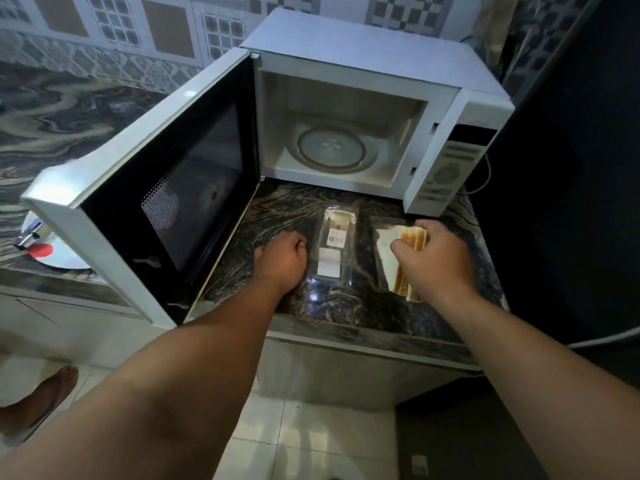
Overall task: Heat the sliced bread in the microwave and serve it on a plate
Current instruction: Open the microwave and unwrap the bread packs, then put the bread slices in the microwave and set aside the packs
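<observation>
Gripping sliced bread (403,261), soft, white, brown-crusted, in right hand (433,261) just above desk (346,306) before microwave (363,116). Not yet heated: door (156,188) wide open, round glass turntable (330,147) bare. Left hand (282,259) curled, knuckles down beside clear plastic tray (334,251); grip indeterminate. Serving plate not identified. Desk glossy, veined stone.

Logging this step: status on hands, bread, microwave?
Right hand grips bread slices. Left hand fisted on counter. Microwave door open, turntable bare.
</observation>
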